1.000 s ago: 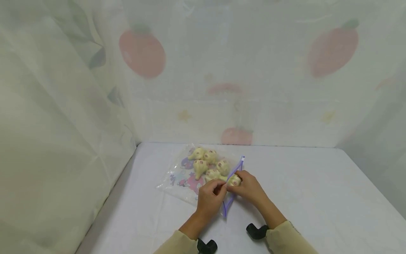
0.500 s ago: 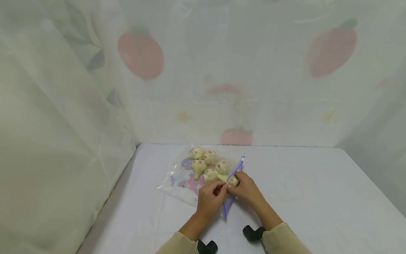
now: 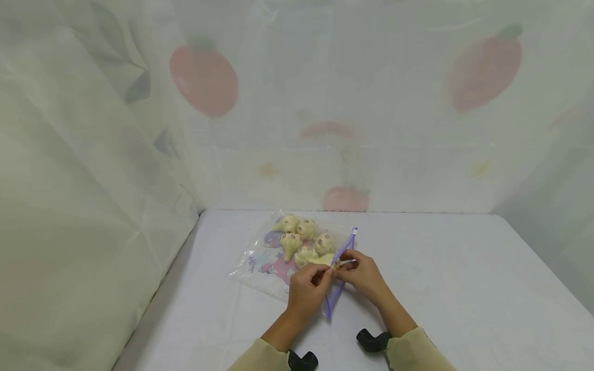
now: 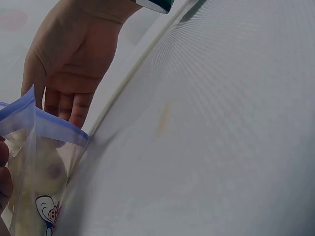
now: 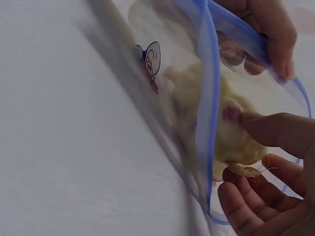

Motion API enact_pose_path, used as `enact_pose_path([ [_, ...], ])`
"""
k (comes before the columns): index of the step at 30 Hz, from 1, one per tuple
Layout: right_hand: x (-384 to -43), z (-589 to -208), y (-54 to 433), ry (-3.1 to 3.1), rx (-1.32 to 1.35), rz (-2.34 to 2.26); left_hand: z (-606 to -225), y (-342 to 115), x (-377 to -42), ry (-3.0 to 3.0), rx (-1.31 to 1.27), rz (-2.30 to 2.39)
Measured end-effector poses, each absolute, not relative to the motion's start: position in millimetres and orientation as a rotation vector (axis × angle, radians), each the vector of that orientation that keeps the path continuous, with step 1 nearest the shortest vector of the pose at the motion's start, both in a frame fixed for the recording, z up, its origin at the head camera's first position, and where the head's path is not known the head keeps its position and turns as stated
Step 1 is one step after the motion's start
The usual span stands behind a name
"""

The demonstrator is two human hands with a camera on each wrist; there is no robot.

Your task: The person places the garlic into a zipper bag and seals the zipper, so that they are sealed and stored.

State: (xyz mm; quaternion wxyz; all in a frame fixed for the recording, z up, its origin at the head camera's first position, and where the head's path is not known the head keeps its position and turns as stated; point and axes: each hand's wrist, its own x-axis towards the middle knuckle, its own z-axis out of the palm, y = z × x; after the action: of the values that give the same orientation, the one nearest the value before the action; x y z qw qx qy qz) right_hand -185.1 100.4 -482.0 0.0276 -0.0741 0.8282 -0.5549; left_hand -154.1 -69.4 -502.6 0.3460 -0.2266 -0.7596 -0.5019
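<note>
A clear zip bag (image 3: pixel 266 281) with a purple zip edge and cartoon prints lies on the white table. Inside it sit several pale yellow garlic bulbs (image 3: pixel 291 245) with purplish spots. My left hand (image 3: pixel 306 291) pinches the near part of the bag's mouth; its fingers (image 5: pixel 278 34) show behind the purple edge in the right wrist view. At the parted mouth, my right hand (image 3: pixel 364 273) holds a garlic bulb (image 5: pixel 241 135) by its rooty end, thumb on its side and fingers beneath the roots. Most of that bulb is inside the bag, behind the clear film.
The white-covered table (image 3: pixel 445 278) stretches away to the right. Pale printed curtains (image 3: pixel 394 103) hang behind and at both sides. A black curved piece (image 3: pixel 373 340) sits by the right wrist, and a second black piece (image 3: pixel 303 360) by the left.
The right hand's garlic bulb has moved left, further through the bag's mouth, and its roots now show at the fingers in the head view. My left hand has stayed put on the bag.
</note>
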Motion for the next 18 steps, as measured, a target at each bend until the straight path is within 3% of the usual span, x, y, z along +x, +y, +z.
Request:
enact_pose_path([
  [7, -183.5, -486.4, 94.9, 2.611, -0.240, -1.753, -501.2, -68.8, -155.2, -1.920, -0.625, -1.272],
  [18, -182.5, -489.2, 95.5, 2.562, -0.468, -1.690, -500.5, -69.1, -154.1, -1.928, -0.628, -1.282],
])
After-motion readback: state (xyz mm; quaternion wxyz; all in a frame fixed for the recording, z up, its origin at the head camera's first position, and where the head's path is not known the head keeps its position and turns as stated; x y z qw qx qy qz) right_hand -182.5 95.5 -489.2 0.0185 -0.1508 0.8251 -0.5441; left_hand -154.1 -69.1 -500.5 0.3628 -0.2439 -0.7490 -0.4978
